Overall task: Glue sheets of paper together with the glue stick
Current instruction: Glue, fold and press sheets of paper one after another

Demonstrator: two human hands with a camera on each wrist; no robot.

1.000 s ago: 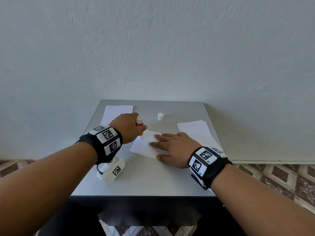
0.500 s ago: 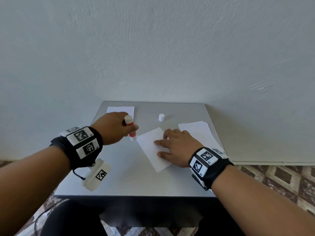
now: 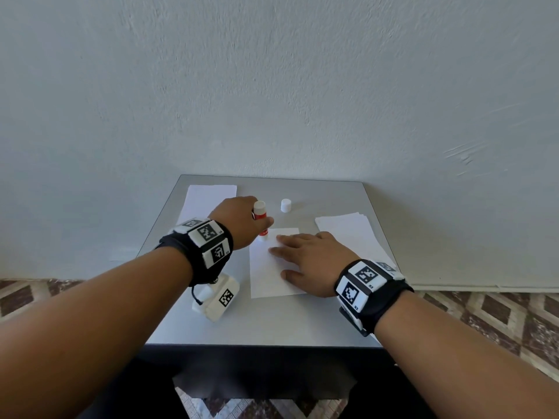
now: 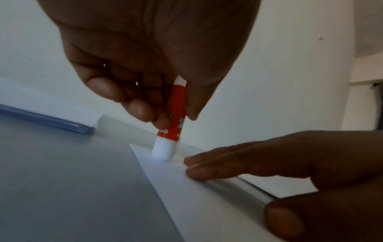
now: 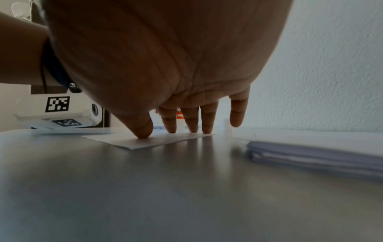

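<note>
The glue stick [image 4: 173, 117] stands nearly upright, its long axis close to vertical, with the white tip pointing down and touching the far left corner of the sheet of paper [image 3: 269, 273] in the middle of the counter [image 3: 272, 325]. The left hand [image 3: 239, 222] grips the stick from above, thumb and fingers curled round its orange barrel, so the stick sticks out below the fingers. The right hand [image 3: 311, 261] lies flat on the same sheet, fingers straight and spread, its fingertips [image 5: 143, 132] pressing the paper down just right of the glue tip. The sheet's long axis runs from the near edge of the counter toward the wall. A white cap [image 3: 286, 205] stands beyond the sheet. A stack of paper [image 3: 348, 234] lies right of the sheet, and another sheet [image 3: 208, 198] lies beyond it to the left.
</note>
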